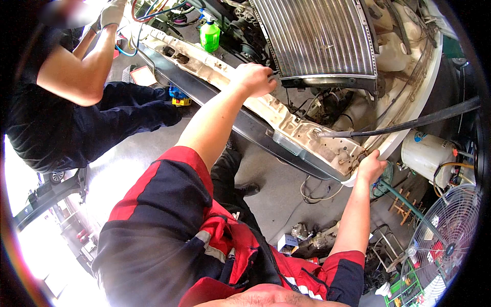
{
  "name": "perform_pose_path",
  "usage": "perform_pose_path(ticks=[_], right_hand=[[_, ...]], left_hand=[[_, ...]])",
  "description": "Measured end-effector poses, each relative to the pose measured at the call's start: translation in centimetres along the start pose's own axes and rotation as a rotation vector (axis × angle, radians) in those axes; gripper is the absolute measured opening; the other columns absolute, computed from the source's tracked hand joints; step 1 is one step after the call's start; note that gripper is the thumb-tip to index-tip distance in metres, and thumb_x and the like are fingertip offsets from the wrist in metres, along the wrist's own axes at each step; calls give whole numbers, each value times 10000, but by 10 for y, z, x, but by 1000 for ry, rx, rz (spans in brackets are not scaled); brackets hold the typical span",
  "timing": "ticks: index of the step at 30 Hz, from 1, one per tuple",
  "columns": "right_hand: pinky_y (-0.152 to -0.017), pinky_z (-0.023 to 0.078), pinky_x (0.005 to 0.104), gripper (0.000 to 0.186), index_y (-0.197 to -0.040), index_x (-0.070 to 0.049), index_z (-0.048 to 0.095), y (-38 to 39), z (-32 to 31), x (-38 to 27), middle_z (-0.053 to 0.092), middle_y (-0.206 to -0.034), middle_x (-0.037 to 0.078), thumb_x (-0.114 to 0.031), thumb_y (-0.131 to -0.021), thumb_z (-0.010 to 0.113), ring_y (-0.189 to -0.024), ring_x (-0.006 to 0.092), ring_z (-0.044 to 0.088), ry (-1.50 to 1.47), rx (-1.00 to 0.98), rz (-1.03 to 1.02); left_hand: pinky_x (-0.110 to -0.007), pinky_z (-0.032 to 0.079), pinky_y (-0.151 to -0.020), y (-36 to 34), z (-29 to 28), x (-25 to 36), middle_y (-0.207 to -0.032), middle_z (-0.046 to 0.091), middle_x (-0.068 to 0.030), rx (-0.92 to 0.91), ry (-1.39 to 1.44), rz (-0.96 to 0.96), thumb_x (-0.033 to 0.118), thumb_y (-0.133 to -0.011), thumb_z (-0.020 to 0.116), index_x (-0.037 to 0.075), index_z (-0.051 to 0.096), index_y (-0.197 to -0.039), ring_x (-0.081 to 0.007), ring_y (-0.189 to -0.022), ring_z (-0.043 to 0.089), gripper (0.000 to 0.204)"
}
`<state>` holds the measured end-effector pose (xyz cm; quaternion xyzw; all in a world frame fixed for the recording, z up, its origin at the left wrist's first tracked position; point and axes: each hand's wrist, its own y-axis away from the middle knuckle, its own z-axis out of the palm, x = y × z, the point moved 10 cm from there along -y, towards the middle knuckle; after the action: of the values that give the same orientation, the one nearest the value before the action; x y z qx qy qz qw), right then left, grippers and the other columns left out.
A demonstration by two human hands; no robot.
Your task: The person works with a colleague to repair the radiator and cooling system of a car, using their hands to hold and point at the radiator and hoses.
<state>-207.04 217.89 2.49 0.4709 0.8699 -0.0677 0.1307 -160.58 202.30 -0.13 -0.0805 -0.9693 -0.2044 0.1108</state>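
My left hand (254, 80), its fingers curled and pressed together, is over the inner edge of a cream metal front crossmember (281, 115) of a car. Anything inside that fist is hidden. Close beyond it, a silver finned radiator (307, 41) sits tilted in the engine bay. My right hand (372, 166) is closed at the right front corner of the car body, where the crossmember meets the white fender (409, 120). Its fingertips are partly hidden, so what it grips does not show. Along the crossmember's near side runs a dark bumper strip (258, 132).
At left another person's gloved hand (111, 14) is raised near hoses. A green spray bottle (209, 36) stands on the front beam. A black prop rod (409, 123) crosses the right side. A caged fan (447, 248) and white tank (427, 156) stand right; parts and boxes lie below.
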Motion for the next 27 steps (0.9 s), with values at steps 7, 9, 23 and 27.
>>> perform_pose_path(ticks=[7,9,23,27], right_hand=[[-905,423,477,633,-1113,128,521,2,-1,-4,567,-1129,305,-447,-868,415,-1066,426,546,-17,-7,-9],[-905,426,476,635,-1141,123,510,3,-2,-3,564,-1144,306,-443,-871,414,-1065,429,550,-10,-19,17],[-901,433,483,643,-1163,115,498,4,-1,-1,557,-1154,308,-451,-873,407,-1056,427,558,-17,-32,38],[-904,431,484,650,-1149,124,504,0,1,0,561,-1148,308,-455,-870,408,-1058,430,555,-8,-14,11]], left_hand=[[-415,478,-923,0,1,-2,-1079,672,-140,-12,-7,-21,421,-830,523,115,653,-1156,-300,-1058,612,466],[-415,478,-922,0,1,-1,-1076,673,-140,-13,-7,-14,421,-831,522,113,653,-1154,-301,-1057,612,466],[-428,496,-885,0,1,-1,-1031,678,-152,-24,-7,-23,410,-845,516,111,666,-1114,-316,-1007,628,430],[-430,506,-869,0,1,-2,-1029,679,-143,-46,28,-50,421,-846,518,124,669,-1092,-316,-996,633,415]])
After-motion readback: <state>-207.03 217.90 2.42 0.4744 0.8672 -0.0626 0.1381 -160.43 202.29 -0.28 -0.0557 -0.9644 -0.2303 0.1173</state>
